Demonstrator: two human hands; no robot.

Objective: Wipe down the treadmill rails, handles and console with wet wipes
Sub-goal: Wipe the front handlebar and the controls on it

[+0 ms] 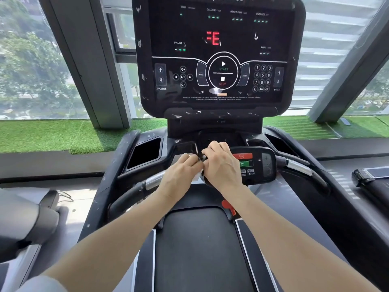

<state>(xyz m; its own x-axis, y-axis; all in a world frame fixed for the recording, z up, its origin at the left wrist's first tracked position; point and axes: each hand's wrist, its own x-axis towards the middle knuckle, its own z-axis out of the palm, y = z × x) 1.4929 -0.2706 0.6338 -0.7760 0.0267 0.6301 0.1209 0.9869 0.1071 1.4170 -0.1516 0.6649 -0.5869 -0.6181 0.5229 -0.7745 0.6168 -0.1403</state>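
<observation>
We hold a white wipe (197, 174) between both hands at the frame's centre: left hand (179, 175) pinches it, right hand (221, 165) grips it over the small control panel (255, 165), the console (219, 53) at 12 o'clock.

Wet wipe (196, 175): mostly hidden between left hand (181, 173) and right hand (221, 165); only a white sliver shows.
Small item at the fingertips (201, 158): blurred, unidentifiable.
Console (219, 53): top edge and brand lettering cut off.
Disclaimer text (221, 98): too small to read.
Lower control panel (255, 163): left part covered by the right hand.
Neighbouring machine (370, 175): cut off at right.
</observation>
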